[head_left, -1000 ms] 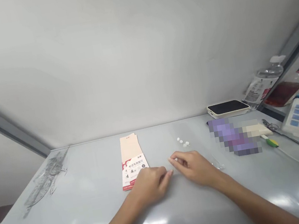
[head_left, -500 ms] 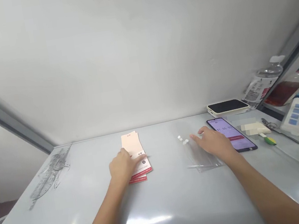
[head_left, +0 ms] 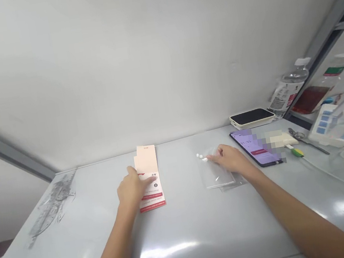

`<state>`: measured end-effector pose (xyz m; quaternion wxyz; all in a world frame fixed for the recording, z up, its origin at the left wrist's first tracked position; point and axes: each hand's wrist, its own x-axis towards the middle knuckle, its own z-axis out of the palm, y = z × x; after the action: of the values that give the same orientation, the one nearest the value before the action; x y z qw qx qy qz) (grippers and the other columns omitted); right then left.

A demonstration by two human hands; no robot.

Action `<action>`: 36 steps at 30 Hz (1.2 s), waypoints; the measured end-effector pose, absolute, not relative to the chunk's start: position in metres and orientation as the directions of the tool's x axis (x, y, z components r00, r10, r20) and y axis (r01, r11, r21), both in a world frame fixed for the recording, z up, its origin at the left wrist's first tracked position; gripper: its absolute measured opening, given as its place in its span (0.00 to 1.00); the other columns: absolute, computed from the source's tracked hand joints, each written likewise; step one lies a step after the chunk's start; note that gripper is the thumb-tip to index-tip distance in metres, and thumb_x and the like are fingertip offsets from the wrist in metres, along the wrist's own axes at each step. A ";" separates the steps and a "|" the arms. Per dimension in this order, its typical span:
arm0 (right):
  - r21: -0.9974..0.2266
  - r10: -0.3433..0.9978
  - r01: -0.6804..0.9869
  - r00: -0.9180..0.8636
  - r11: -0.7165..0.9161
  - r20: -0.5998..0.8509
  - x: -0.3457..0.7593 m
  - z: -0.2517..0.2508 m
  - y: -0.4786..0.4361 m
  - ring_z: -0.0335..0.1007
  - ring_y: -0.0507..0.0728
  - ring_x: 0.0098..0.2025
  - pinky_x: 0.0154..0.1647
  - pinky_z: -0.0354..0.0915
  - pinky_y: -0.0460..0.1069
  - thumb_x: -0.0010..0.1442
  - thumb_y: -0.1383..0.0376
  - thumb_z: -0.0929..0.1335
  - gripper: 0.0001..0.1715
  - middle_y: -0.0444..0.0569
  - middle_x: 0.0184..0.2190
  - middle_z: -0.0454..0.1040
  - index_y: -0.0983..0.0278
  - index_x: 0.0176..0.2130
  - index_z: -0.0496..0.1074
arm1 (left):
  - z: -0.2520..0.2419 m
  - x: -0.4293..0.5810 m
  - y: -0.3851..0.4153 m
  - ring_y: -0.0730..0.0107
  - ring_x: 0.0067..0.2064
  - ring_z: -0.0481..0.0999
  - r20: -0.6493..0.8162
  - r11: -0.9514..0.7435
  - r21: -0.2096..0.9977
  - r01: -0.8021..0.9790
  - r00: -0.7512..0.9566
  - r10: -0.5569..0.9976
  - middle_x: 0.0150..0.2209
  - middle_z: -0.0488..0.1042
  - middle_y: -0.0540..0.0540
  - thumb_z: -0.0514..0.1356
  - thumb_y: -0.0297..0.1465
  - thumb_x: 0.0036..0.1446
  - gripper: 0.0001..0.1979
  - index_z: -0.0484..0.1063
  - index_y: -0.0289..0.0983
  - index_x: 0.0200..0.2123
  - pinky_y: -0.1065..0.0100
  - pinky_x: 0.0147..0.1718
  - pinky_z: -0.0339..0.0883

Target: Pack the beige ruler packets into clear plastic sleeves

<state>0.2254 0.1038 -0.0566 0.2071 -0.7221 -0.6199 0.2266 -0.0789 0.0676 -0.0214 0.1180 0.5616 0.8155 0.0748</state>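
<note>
On the left of the grey table, pale pink and white cards [head_left: 147, 159] with red lower bands lie stacked, one offset from the other. My left hand [head_left: 132, 188] is on the upper card, thumb across its printed face and fingers at its left edge, closed on it. To the right lie thin clear plastic bags [head_left: 214, 177], overlapping, with small white round buttons [head_left: 200, 156] near the top edge. My right hand [head_left: 230, 159] pinches the upper bag near those buttons, thumb and index finger together.
A phone with a lit timer screen [head_left: 256, 150] lies right of the bags, with another phone [head_left: 251, 116] behind it. Scissors [head_left: 313, 144], a white cable [head_left: 328, 177], a clear bottle [head_left: 288, 87] and a bottle of red-brown liquid [head_left: 313, 94] are farther right.
My right hand has closed from spread fingers into a pinch on the upper bag, which has shifted left off the one below. The upper card has slid leftward over the stack under my left hand.
</note>
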 end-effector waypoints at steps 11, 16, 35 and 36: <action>-0.895 0.998 0.447 0.048 0.016 0.041 0.212 -0.042 0.095 0.60 0.50 0.19 0.22 0.56 0.46 0.51 0.56 0.62 0.12 0.41 0.21 0.68 0.62 0.25 0.59 | -0.021 -0.084 0.074 0.63 0.28 0.75 -0.094 0.256 0.718 0.647 -0.275 0.957 0.28 0.75 0.44 0.58 0.46 0.43 0.19 0.67 0.36 0.32 0.69 0.22 0.63; -0.896 0.979 0.428 0.099 0.119 0.177 0.196 -0.033 0.083 0.64 0.51 0.22 0.25 0.58 0.46 0.52 0.59 0.62 0.12 0.41 0.19 0.66 0.62 0.23 0.56 | -0.013 -0.061 0.061 0.62 0.27 0.75 -0.056 0.071 0.964 0.257 -0.065 0.996 0.26 0.75 0.44 0.59 0.45 0.45 0.20 0.68 0.33 0.33 0.66 0.24 0.68; -0.966 0.952 0.050 -0.189 0.252 0.239 0.161 -0.030 0.051 0.65 0.59 0.50 0.48 0.62 0.55 0.53 0.64 0.63 0.12 0.50 0.54 0.63 0.61 0.24 0.54 | -0.035 -0.019 0.039 0.66 0.28 0.74 -0.056 0.047 0.970 0.238 0.031 0.998 0.27 0.74 0.46 0.55 0.46 0.50 0.19 0.68 0.35 0.34 0.68 0.24 0.68; -0.981 0.956 -0.051 -0.219 0.188 0.194 0.161 -0.029 0.051 0.64 0.60 0.51 0.47 0.63 0.55 0.53 0.63 0.63 0.12 0.50 0.54 0.62 0.61 0.23 0.54 | -0.034 -0.020 0.040 0.66 0.29 0.74 -0.035 0.027 0.969 0.247 0.025 0.999 0.28 0.74 0.46 0.55 0.46 0.50 0.19 0.69 0.35 0.34 0.69 0.25 0.67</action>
<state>0.1613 0.0510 -0.0289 0.4940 -0.3826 -0.5915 0.5096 -0.0195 0.0398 -0.0343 0.4489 0.5576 0.5587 0.4188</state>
